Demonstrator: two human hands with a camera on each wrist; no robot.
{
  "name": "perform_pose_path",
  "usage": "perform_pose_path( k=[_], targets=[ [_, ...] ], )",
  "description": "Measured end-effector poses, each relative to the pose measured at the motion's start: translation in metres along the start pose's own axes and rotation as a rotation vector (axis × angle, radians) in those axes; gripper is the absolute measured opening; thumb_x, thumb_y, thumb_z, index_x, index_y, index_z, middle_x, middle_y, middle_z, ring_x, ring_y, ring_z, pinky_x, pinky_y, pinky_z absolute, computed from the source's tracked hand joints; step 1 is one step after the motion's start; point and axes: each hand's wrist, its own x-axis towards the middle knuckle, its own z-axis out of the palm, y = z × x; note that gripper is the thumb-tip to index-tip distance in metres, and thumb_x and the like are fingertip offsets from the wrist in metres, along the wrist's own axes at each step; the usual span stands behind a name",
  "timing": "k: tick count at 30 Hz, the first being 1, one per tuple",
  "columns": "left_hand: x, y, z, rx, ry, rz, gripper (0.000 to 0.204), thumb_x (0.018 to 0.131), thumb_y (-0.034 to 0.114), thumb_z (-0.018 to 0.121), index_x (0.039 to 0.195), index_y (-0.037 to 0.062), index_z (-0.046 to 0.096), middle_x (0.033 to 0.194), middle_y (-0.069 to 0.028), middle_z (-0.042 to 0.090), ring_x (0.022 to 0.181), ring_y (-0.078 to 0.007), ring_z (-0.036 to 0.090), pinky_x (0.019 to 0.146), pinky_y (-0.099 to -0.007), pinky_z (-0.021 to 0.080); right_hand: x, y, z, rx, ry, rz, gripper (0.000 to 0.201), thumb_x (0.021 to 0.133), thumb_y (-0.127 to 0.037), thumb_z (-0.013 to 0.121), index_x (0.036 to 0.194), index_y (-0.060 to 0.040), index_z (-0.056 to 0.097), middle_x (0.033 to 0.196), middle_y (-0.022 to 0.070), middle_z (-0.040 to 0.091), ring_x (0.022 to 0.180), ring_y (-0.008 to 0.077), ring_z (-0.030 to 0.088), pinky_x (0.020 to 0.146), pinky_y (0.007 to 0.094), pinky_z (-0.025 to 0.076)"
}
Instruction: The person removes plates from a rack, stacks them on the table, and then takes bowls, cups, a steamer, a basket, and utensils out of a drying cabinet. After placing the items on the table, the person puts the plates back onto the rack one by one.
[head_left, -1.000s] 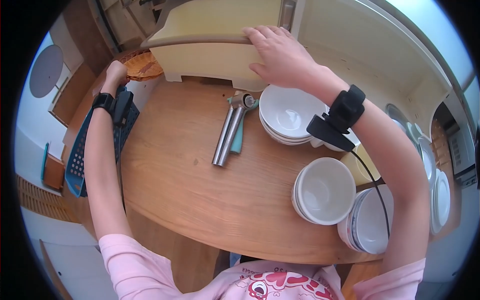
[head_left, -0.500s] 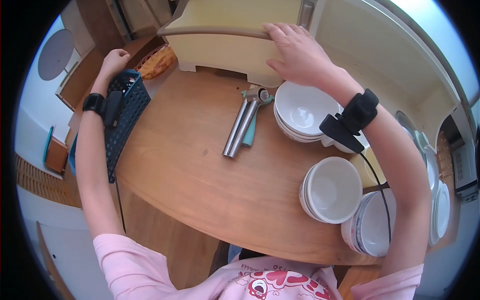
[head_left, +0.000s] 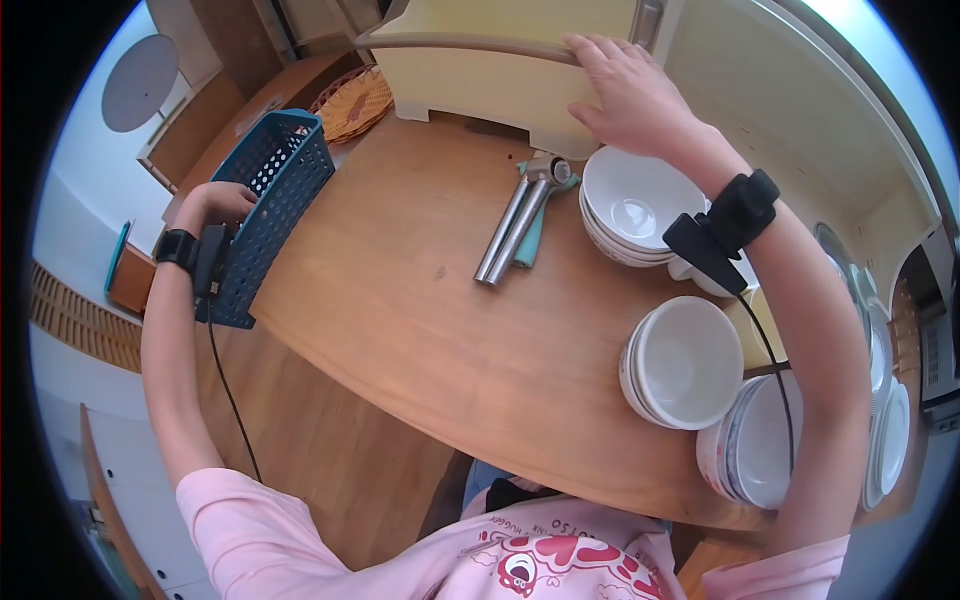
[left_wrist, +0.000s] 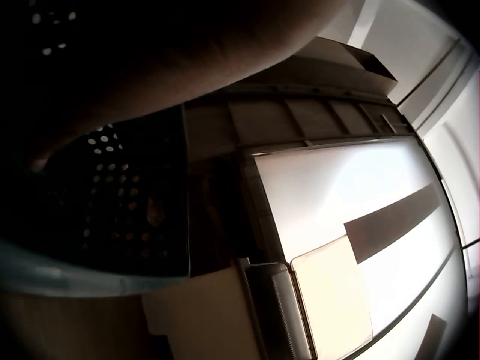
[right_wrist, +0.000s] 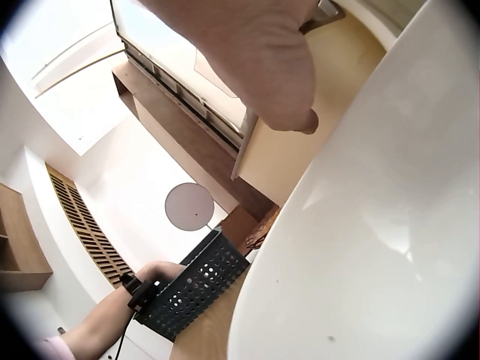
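Note:
My left hand [head_left: 222, 202] reaches over the near end of a blue perforated plastic basket [head_left: 270, 225] at the table's left edge. Its fingertips are hidden inside, so I cannot tell whether they hold anything. Dark basket walls [left_wrist: 124, 217] surround that hand in the left wrist view. My right hand [head_left: 640, 105] rests with extended fingers on the brown rim of a cream plastic bin [head_left: 480, 85]. Just below that hand stands a stack of white bowls [head_left: 640, 205]. A metal garlic press [head_left: 520, 220] lies mid-table over a teal-handled tool [head_left: 530, 240].
More stacked bowls [head_left: 690, 365] stand at the right front, with patterned bowls [head_left: 755, 440] beside them. Upright plates [head_left: 885, 440] line the far right. A woven basket [head_left: 355, 105] sits behind the blue basket. The wooden table [head_left: 430, 330] curves along its front edge.
My left hand has come back from beyond the blue basket's far end and dipped into its near end. The right hand stays on the bin's rim. The head view has shifted left.

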Motion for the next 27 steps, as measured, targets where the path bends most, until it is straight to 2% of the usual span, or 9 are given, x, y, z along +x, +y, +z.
perform_pose_path(
  k=[2,6,14,24,27],
  targets=[
    [0.000,0.004,0.006,0.188,-0.067,0.047,0.039,0.079,0.029,0.065,0.107,0.0012,0.067,0.095,-0.0073,0.067,0.082,-0.0164,0.062,0.076,-0.0328,0.049,0.000,0.000,-0.003,-0.003,-0.044,0.019,0.063,0.078,-0.020,0.061,0.134,-0.0002,0.040,0.125,0.0163,0.052,0.123,0.0330,0.044,0.107,0.0432,0.033],
    [-0.015,0.016,0.010,0.173,-0.102,0.083,0.043,0.078,0.030,0.066,0.111,0.0027,0.066,0.099,-0.0065,0.068,0.084,-0.0151,0.061,0.080,-0.0316,0.048,0.000,0.000,-0.002,-0.006,-0.051,0.017,0.063,0.078,-0.021,0.061,0.134,-0.0003,0.040,0.125,0.0162,0.052,0.123,0.0328,0.045,0.107,0.0431,0.033],
    [0.015,-0.006,0.015,-0.011,-0.151,0.133,0.038,0.077,0.029,0.067,0.100,-0.0013,0.067,0.086,-0.0036,0.066,0.077,-0.0116,0.061,0.070,-0.0269,0.049,0.000,0.001,-0.001,-0.018,-0.030,0.004,0.062,0.079,-0.021,0.061,0.133,-0.0002,0.041,0.123,0.0164,0.053,0.122,0.0327,0.045,0.106,0.0442,0.033],
    [0.035,-0.023,0.023,-0.155,-0.197,0.150,0.046,0.078,0.031,0.067,0.105,-0.0064,0.063,0.090,-0.0060,0.066,0.076,-0.0117,0.062,0.064,-0.0271,0.052,-0.001,0.002,0.002,-0.024,-0.001,0.007,0.059,0.079,-0.021,0.062,0.131,-0.0002,0.042,0.121,0.0164,0.054,0.119,0.0329,0.047,0.105,0.0443,0.034],
    [0.012,-0.007,0.027,-0.224,-0.217,0.076,0.046,0.078,0.030,0.067,0.105,-0.0065,0.062,0.089,-0.0061,0.065,0.077,-0.0110,0.062,0.062,-0.0262,0.052,-0.001,0.001,0.001,-0.020,-0.008,-0.002,0.059,0.079,-0.021,0.062,0.130,-0.0001,0.043,0.120,0.0162,0.054,0.119,0.0329,0.047,0.105,0.0451,0.034]
  ],
)
